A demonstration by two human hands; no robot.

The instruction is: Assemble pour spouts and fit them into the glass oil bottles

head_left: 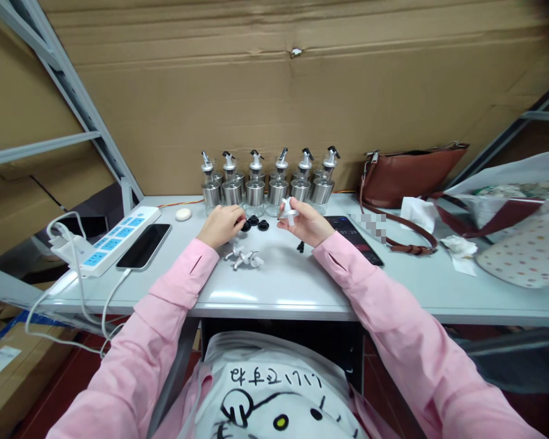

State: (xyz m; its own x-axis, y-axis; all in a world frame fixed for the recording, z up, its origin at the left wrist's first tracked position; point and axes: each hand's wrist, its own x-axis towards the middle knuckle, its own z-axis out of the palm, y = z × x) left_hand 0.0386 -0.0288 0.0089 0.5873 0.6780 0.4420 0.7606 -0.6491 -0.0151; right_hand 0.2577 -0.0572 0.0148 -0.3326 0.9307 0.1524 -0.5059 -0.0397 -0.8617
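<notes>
The right hand [307, 221] pinches a white, flanged spout piece [288, 213], right of the black caps [263, 225]; the left hand [223, 224] curls over them (grip hidden). Upside-down Japanese lettering [274, 377] marks the near white garment [251, 350].

The spout [287, 212] is white, the caps [263, 225] black, the sleeves [375, 299] plain pink.
</notes>
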